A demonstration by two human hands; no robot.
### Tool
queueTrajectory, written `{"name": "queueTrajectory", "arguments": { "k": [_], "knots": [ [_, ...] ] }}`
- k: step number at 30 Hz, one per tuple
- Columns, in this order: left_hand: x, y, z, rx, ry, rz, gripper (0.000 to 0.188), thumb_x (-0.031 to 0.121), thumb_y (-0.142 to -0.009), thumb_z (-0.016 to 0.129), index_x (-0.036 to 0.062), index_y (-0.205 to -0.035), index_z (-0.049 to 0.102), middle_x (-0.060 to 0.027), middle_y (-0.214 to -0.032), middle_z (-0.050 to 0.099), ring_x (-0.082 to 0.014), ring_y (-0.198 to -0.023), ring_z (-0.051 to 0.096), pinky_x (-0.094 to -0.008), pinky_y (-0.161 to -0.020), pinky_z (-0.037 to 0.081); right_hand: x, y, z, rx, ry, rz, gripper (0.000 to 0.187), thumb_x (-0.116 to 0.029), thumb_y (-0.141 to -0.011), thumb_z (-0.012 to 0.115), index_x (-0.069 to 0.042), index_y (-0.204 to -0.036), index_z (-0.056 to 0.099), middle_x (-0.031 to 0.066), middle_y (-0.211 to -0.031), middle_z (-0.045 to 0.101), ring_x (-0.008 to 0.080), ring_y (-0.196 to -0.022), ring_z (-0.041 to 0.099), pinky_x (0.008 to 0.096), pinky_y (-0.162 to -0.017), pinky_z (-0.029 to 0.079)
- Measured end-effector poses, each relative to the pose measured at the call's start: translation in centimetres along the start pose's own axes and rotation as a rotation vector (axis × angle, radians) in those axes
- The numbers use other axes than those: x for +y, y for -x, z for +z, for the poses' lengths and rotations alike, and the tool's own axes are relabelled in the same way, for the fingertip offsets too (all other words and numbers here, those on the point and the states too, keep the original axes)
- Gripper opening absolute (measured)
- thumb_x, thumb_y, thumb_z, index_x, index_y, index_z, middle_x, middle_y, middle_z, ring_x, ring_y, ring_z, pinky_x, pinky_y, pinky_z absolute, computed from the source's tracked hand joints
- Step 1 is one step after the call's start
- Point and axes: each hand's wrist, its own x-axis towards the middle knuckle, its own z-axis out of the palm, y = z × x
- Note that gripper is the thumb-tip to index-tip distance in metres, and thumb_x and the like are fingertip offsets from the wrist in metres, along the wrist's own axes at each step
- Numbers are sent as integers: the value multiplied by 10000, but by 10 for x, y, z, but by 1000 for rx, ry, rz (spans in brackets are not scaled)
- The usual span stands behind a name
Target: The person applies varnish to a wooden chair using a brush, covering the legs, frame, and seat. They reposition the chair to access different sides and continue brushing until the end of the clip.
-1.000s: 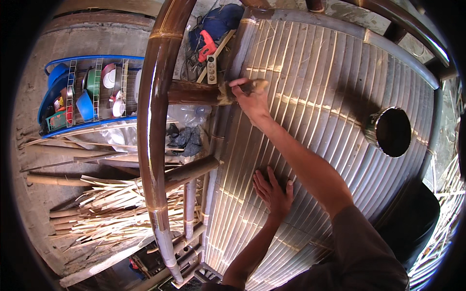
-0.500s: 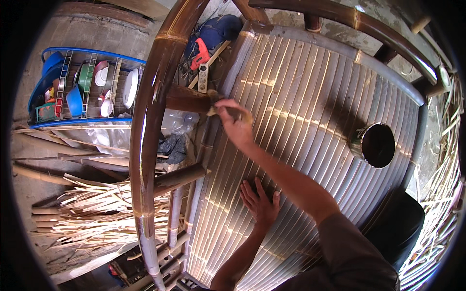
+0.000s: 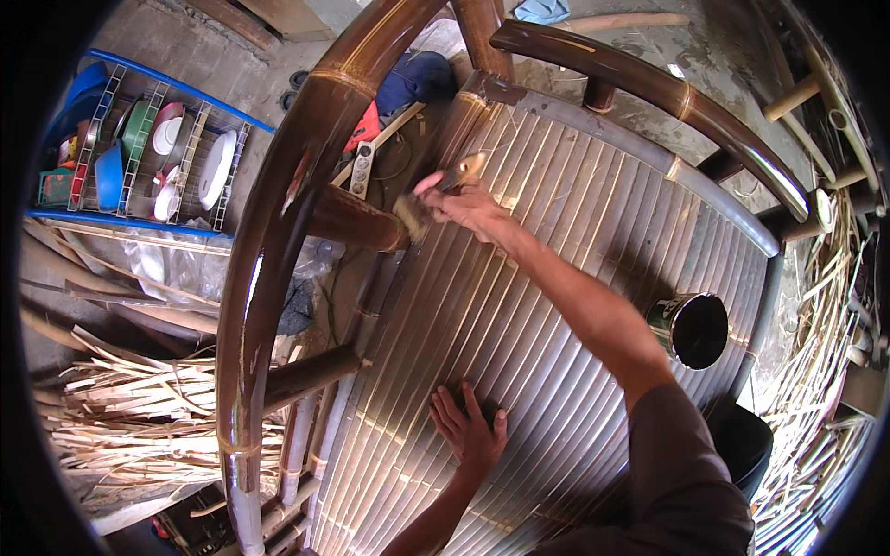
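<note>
My right hand [image 3: 475,211] grips a paintbrush [image 3: 413,219], whose pale bristles point down and left at the edge of the slatted bamboo seat [image 3: 547,315]. The bristles are next to the end of a short dark bamboo crosspiece [image 3: 357,219]; I cannot tell whether they touch it. The brush's wooden handle end sticks up above my knuckles. My left hand [image 3: 471,434] lies flat on the slats nearer to me, fingers spread, holding nothing. An open can [image 3: 697,332] with a dark inside stands on the seat at the right.
Glossy dark bamboo rails [image 3: 255,250] frame the left side, and a curved rail [image 3: 649,65] runs along the far side. Beyond the left rail are a dish rack [image 3: 158,153], a power strip [image 3: 362,171], a red tool [image 3: 363,128] and a heap of bamboo strips [image 3: 158,408].
The view has shifted. My right hand has turned the brush, so its bristles now show at the seat edge below the crosspiece's end. My left hand stays flat on the slats.
</note>
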Motion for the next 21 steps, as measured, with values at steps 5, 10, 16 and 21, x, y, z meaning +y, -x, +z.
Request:
{"name": "queueTrajectory", "arguments": {
  "k": [5, 10, 16, 21],
  "knots": [
    [9, -10, -6, -31, 51, 64, 735, 479, -923, 424, 19, -1463, 233, -329, -1484, 92, -511, -1378, 95, -621, -1107, 104, -48, -100, -114, 682, 600, -545, 104, -187, -827, 636, -132, -889, 698, 125, -805, 694, 287, -753, 686, 406, -661, 542],
    [7, -7, -11, -39, 66, 31, 744, 454, -907, 468, 21, -1463, 229, -348, -1475, 93, -522, -1374, 86, -628, -1105, 94, -78, -108, -135, 585, 1050, -777, 144, -309, -823, 666, -191, -893, 712, 98, -819, 701, 322, -775, 682, 397, -665, 548],
    [6, -9, -5, -39, 82, 30, 766, 552, -913, 430, 56, -1469, 250, -347, -1475, 114, -524, -1364, 124, -636, -1100, 92, -31, -61, -66, 841, 546, -539, 171, -261, -840, 671, -102, -888, 711, 140, -871, 708, 287, -823, 692, 354, -741, 533],
    [4, -6, -2, 8, 67, 22, 783, 569, -900, 433, 76, -1476, 238, -342, -1481, 102, -511, -1376, 114, -625, -1104, 99, 59, 71, 78, 564, -143, -504, 131, -132, -881, 648, -4, -866, 675, 67, -888, 689, 147, -861, 641, 302, -809, 501]
  ]
}}
